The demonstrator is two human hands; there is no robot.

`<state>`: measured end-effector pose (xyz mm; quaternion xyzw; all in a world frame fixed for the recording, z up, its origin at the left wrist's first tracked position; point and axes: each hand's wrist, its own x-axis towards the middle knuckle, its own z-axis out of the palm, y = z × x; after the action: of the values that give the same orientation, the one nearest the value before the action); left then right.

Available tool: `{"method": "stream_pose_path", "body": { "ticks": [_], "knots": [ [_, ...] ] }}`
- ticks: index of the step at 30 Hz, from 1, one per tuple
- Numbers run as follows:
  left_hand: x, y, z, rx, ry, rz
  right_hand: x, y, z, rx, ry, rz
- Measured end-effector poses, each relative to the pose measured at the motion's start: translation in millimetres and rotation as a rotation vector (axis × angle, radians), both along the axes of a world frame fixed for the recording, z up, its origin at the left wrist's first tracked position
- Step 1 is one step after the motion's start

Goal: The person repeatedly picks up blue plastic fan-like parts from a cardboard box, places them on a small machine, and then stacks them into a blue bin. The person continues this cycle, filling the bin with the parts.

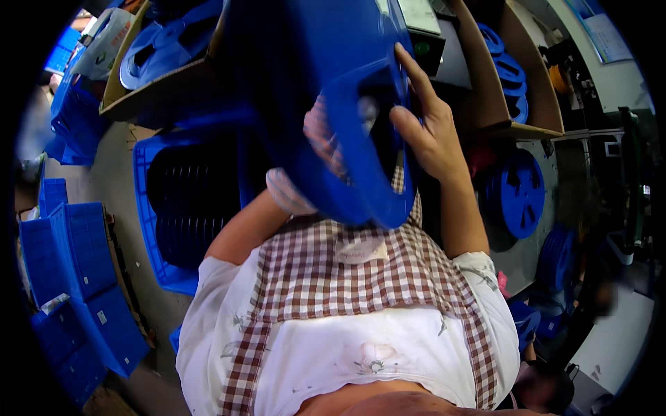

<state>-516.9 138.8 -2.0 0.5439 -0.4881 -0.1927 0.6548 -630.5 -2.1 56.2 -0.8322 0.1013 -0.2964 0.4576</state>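
A large blue plastic reel (312, 41) fills the upper middle of the head view, close up and tilted, with wide cut-outs in its side. My left hand (320, 128), in a pale pinkish glove, reaches behind the reel and holds it; part of it shows through and beside a cut-out, blurred. Bare, my right hand (433, 132) grips the reel's right edge, its index finger stretched along the rim and its thumb at the cut-out. The other fingers of that hand are mostly hidden.
At my left, a blue crate (143, 201) contains a row of dark discs. Cardboard boxes with blue reels stand upper left (156, 90) and upper right (531, 69). More reels (520, 194) are at the right. Blue crates (83, 249) are stacked far left. Another person (544, 388) is lower right.
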Motion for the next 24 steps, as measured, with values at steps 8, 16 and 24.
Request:
{"method": "stream_pose_path", "body": {
  "ticks": [8, 16, 24],
  "knots": [
    [82.5, -15.3, 20.0, -0.241, 0.413, -0.434, -9.4, -57.9, 79.7, -0.534, 0.468, 0.004],
    [210.5, -92.5, 93.1, -0.206, -0.700, 0.263, 115.1, -135.1, 163.9, -0.809, 0.615, -0.238],
    [280.1, -136.8, 55.4, -0.152, -0.140, 0.043, 158.4, -168.9, 169.7, -0.801, 0.555, -0.134]
  ]
}}
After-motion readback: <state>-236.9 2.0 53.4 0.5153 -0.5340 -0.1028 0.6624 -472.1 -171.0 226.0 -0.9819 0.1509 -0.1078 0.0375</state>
